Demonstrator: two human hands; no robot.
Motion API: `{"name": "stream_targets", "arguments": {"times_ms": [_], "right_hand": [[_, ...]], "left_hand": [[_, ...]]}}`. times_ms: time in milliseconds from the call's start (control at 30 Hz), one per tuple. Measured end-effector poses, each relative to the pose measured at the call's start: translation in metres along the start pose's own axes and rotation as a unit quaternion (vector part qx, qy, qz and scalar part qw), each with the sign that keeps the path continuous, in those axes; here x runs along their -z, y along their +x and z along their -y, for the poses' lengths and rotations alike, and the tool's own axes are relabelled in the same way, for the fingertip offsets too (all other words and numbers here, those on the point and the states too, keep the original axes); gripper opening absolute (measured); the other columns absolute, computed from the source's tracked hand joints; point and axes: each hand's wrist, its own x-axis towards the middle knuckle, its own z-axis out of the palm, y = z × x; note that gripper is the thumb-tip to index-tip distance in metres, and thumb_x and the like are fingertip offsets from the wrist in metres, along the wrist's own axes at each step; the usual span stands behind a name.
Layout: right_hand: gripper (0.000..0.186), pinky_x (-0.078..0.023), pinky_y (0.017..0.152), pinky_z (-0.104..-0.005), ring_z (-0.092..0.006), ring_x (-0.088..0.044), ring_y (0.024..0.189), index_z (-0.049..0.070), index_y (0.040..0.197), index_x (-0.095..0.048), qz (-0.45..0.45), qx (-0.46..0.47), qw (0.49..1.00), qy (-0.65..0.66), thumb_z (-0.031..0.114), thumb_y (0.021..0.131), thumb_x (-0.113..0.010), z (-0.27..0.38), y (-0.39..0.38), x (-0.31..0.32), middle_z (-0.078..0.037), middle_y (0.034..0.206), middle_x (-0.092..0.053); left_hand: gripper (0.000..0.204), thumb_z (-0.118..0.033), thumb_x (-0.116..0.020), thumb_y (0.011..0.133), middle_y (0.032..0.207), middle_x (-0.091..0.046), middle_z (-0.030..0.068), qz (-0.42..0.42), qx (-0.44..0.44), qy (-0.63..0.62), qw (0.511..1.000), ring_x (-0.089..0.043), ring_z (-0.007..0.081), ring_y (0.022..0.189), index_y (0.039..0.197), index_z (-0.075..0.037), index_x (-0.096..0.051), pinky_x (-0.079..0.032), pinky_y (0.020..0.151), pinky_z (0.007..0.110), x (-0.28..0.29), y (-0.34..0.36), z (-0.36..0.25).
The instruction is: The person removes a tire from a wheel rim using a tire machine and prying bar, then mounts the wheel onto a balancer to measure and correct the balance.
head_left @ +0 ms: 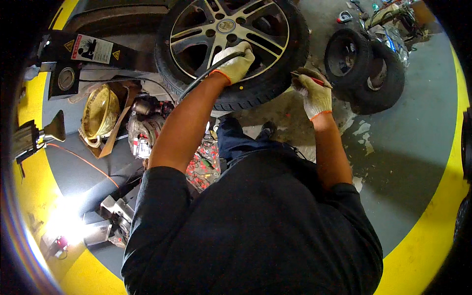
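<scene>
A car wheel with a silver and black alloy rim (253, 42) and a black tyre (241, 101) lies in front of me at the top of the view. Over the rim's lower spokes is my left hand (235, 61), in a white knit glove with an orange cuff. Its fingers are closed around a black hose (200, 78) that runs down along my forearm. My right hand (313, 93), gloved alike, is just right of the tyre. It grips a thin tool with a red part (314, 79); the tool's exact kind is unclear.
Two loose tyres (346, 56) stand on the floor at right. At left are a black machine arm with a pressure gauge (66, 78), a yellowed plastic tub (101, 112), an orange cable (86, 160) and a bright lamp (66, 228). Scattered tools and parts (201, 164) lie beside my legs.
</scene>
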Motion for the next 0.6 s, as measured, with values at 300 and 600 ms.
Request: {"name": "stream_targets", "arguments": {"times_ms": [300,600], "right_hand": [[0.023,-0.060,0.078,-0.0357,-0.0258,-0.072,0.087,-0.005,0.113,-0.068,0.012,0.027,0.998,0.050,-0.001,0.091,-0.062,0.005,0.003,-0.008,-0.017,0.104,-0.072],[0.026,-0.057,0.081,-0.0436,-0.0328,-0.070,0.093,-0.003,0.118,-0.068,0.122,-0.056,0.963,0.234,0.005,0.094,-0.063,-0.027,0.015,-0.016,-0.020,0.107,-0.071]], "left_hand": [[0.028,-0.034,-0.046,0.097,0.096,-0.069,0.0238,-0.009,-0.005,-0.002,1.000,-0.065,0.0473,0.091,0.103,-0.014,-0.064,-0.050,0.081,0.055,-0.001,-0.002,0.000],[0.025,-0.033,-0.053,0.093,0.094,-0.070,0.0217,-0.025,-0.014,0.008,1.000,-0.067,0.0439,0.089,0.105,-0.016,-0.066,-0.052,0.080,0.051,-0.001,-0.003,0.004]]}}
